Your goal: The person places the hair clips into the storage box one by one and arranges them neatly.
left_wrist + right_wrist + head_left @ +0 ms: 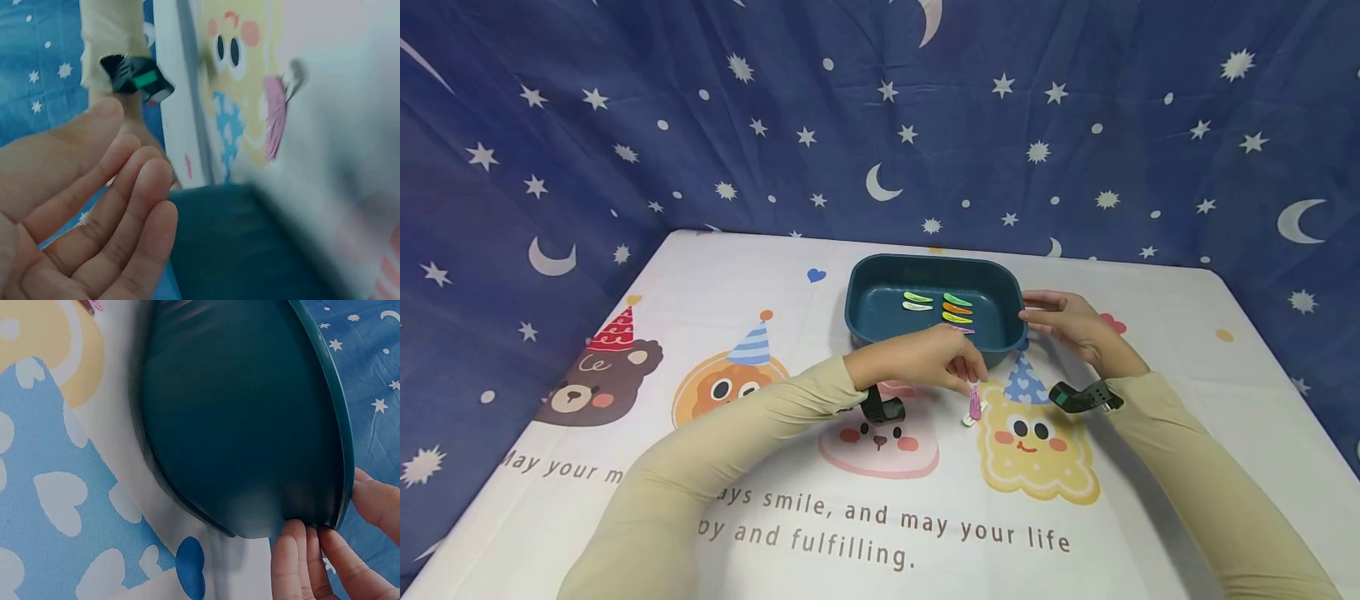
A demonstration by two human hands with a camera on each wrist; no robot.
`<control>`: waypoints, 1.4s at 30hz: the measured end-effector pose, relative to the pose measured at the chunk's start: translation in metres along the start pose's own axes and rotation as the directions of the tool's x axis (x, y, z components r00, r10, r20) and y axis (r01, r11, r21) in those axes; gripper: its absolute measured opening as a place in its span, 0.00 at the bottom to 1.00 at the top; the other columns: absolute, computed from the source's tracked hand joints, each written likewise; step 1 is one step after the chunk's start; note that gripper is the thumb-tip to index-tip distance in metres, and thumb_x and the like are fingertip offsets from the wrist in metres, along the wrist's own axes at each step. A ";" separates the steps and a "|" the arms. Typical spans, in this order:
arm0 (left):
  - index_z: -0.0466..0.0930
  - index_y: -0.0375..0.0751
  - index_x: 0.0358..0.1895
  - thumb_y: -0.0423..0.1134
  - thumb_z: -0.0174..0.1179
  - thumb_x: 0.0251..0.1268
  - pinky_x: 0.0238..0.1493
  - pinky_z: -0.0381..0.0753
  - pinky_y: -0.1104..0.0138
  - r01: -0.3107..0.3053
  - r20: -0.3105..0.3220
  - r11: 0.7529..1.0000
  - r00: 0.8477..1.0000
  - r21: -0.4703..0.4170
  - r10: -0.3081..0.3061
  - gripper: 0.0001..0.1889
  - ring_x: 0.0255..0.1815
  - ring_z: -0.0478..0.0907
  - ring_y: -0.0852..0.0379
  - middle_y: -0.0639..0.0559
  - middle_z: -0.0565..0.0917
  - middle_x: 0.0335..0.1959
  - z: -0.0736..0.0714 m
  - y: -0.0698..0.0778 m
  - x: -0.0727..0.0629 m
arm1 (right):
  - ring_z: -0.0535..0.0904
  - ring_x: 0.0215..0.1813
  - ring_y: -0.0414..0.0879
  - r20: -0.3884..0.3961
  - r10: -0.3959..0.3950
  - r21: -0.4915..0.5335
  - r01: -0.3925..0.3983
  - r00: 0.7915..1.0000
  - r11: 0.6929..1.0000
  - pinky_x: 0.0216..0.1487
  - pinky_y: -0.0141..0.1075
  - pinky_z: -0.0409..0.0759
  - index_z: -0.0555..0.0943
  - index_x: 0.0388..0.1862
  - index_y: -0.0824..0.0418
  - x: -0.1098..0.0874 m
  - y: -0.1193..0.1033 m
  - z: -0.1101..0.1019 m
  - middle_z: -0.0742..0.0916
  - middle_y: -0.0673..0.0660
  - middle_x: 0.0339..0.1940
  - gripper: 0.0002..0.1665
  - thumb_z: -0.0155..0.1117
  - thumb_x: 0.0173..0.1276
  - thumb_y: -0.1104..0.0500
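My left hand (925, 357) reaches over the near side of a dark teal basin (868, 333). Its fingertips (153, 178) are bent loosely with nothing between them. Just below them in the head view, a pink hair clip (975, 403) and a white hair clip (967, 421) lie together on the tablecloth. My right hand (1071, 327) pinches the basin's right end, thumb at the rim and fingers against the outer wall (250, 536). Inside the basin, a light green clip (918, 297) and a white clip lie left; green, orange (957, 308), yellow and pink clips form a column beside them.
A white printed tablecloth (820, 533) with cartoon figures and lettering covers the table. Behind and at both sides hangs a dark blue curtain (820, 92) with stars and moons. Each wrist wears a black strap camera (1084, 397).
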State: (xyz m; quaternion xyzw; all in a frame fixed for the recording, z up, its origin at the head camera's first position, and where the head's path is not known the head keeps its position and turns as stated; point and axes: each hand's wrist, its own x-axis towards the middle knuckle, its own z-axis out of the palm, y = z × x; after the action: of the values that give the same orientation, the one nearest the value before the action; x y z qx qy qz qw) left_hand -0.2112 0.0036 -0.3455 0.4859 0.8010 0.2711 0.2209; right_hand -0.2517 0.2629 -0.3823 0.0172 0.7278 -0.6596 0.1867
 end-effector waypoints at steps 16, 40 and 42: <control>0.85 0.41 0.43 0.36 0.65 0.57 0.37 0.73 0.83 -0.014 0.068 0.995 0.998 0.100 0.007 0.10 0.33 0.77 0.69 0.54 0.86 0.35 0.030 -0.012 0.013 | 0.82 0.42 0.32 -0.008 -0.003 0.044 0.003 1.000 0.999 0.46 0.25 0.80 0.60 0.65 0.73 0.001 -0.002 0.000 0.84 0.42 0.38 0.36 0.65 0.61 0.67; 0.87 0.46 0.38 0.39 0.65 0.58 0.34 0.70 0.82 0.009 0.097 0.980 0.995 0.200 -0.029 0.06 0.29 0.73 0.68 0.58 0.85 0.30 0.039 -0.023 0.018 | 0.81 0.42 0.32 0.008 -0.007 0.067 0.006 1.000 0.998 0.46 0.24 0.79 0.63 0.62 0.70 0.000 -0.001 0.000 0.84 0.42 0.38 0.32 0.64 0.61 0.68; 0.86 0.46 0.38 0.39 0.65 0.58 0.33 0.70 0.82 0.028 0.088 0.981 0.995 0.192 -0.045 0.06 0.29 0.73 0.67 0.58 0.85 0.29 0.038 -0.023 0.016 | 0.81 0.42 0.32 0.011 -0.007 0.067 0.007 1.000 0.998 0.46 0.24 0.79 0.64 0.62 0.70 0.000 0.000 0.000 0.84 0.42 0.38 0.31 0.64 0.61 0.68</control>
State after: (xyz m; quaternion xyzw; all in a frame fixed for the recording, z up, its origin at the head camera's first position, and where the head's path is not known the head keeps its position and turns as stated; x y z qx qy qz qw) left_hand -0.2100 0.0173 -0.3905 0.5021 0.8210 0.1662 0.2149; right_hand -0.2513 0.2630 -0.3821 0.0172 0.7043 -0.6844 0.1878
